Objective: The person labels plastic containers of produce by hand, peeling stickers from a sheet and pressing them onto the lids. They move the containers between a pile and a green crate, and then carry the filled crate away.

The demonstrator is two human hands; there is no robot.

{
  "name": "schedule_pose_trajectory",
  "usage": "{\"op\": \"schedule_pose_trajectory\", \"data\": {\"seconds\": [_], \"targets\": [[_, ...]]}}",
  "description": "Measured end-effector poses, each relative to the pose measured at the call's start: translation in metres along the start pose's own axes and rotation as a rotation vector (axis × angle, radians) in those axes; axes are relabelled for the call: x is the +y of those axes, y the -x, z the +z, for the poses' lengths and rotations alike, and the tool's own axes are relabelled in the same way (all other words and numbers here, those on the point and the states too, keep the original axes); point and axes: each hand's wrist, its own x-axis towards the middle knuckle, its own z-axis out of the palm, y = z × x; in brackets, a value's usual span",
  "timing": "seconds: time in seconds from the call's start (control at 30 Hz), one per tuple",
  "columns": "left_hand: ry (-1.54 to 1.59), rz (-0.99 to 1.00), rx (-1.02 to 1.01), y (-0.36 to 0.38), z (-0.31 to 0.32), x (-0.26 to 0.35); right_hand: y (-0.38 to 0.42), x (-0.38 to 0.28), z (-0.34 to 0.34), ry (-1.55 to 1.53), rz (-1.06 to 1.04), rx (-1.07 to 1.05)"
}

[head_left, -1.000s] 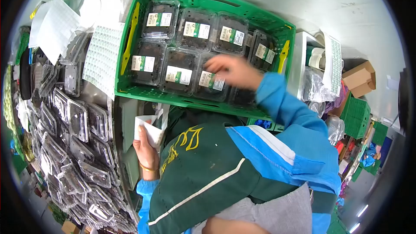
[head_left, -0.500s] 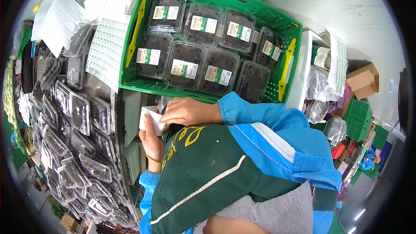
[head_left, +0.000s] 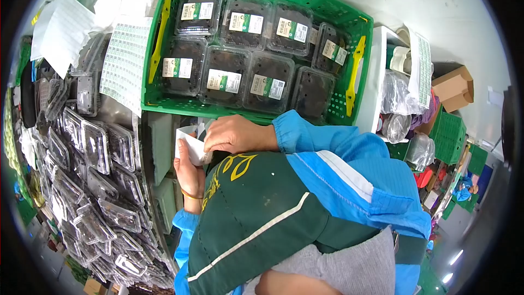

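And here we're looking at both hands meeting low, just on the near side of the green crate (head_left: 262,113). Our left hand (head_left: 189,173) is gripping the folded white paper (head_left: 190,145), thumb pressing on its face, the other fingers mostly hiding behind. Our right hand (head_left: 236,134) is reaching across from the right, fingers curling in at the paper's right-hand edge; we're seeing contact there, but we can't tell whether the fingertips are closing on anything.

So the paper is lying directly between the two hands, to the left of the right fingertips, its upper end tilting towards the crate. Up in the crate, labelled boxes (head_left: 224,80) are sitting in two rows, and at the right end of the near row the box with no visible label (head_left: 313,94) is resting, its long axis running roughly from near side to far. It's lying beyond and to the right of both hands, with the right hand being the nearer.
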Motion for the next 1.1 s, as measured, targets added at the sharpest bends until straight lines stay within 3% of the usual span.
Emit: {"op": "schedule_pose_trajectory", "data": {"seconds": [0.1,0.17,0.23,0.3,0.33,0.4,0.43,0.47,0.57,0.63,0.67,0.7,0.77,0.83,0.9,0.97,1.0,1.07,1.1], "targets": [[0.102,0.066,0.086,-0.012,-0.018,-0.005,0.004,0.003,-0.008,-0.018,-0.077,0.064],[0.156,0.184,0.178,-0.014,-0.026,0.000,0.015,-0.012,-0.039,-0.188,0.060,0.243],[0.224,0.193,0.147,-0.008,-0.039,0.009,0.040,-0.028,-0.088,-0.249,0.474,0.277],[0.333,0.091,0.040,0.020,-0.015,0.032,0.071,-0.029,-0.130,-0.043,0.639,0.382],[0.383,0.097,-0.010,0.027,-0.020,0.032,0.088,-0.025,-0.146,-0.099,0.727,0.353],[0.366,-0.083,-0.231,0.042,-0.018,0.035,0.122,-0.012,-0.163,-0.155,0.814,0.322],[0.340,-0.161,-0.328,0.047,-0.010,0.034,0.136,-0.005,-0.169,0.005,0.893,0.185],[0.277,-0.187,-0.184,0.054,0.003,0.033,0.147,0.002,-0.171,0.167,0.965,0.046],[0.330,-0.160,-0.336,0.056,0.000,0.033,0.170,0.024,-0.164,0.427,0.810,-0.072],[0.118,0.047,-0.323,0.061,-0.019,0.019,0.172,0.029,-0.159,0.494,0.848,-0.148],[-0.067,0.050,-0.474,0.052,-0.038,0.015,0.173,0.031,-0.157,0.550,0.865,-0.142],[-0.169,0.017,-0.459,0.055,-0.035,0.019,0.173,0.032,-0.155,0.605,0.879,-0.137],[-0.231,-0.121,-0.220,0.054,-0.040,0.014,0.175,0.026,-0.154,0.704,0.793,-0.111],[-0.046,0.023,-0.173,0.049,-0.034,0.008,0.174,0.016,-0.155,0.730,0.713,0.070],[0.019,-0.009,0.025,0.041,-0.028,0.007,0.193,0.025,-0.145,0.674,0.811,-0.200],[0.107,0.053,0.084,0.031,-0.028,0.000,0.172,0.018,-0.141,0.587,0.957,-0.210],[0.112,0.069,0.090,0.026,-0.031,-0.003,0.147,0.016,-0.136,0.589,0.906,-0.244],[0.131,0.081,0.081,0.023,-0.027,0.000,0.086,-0.005,-0.104,0.139,0.740,0.118],[0.130,0.100,0.069,0.021,-0.026,-0.001,0.050,-0.020,-0.083,-0.045,0.669,0.132]]}}
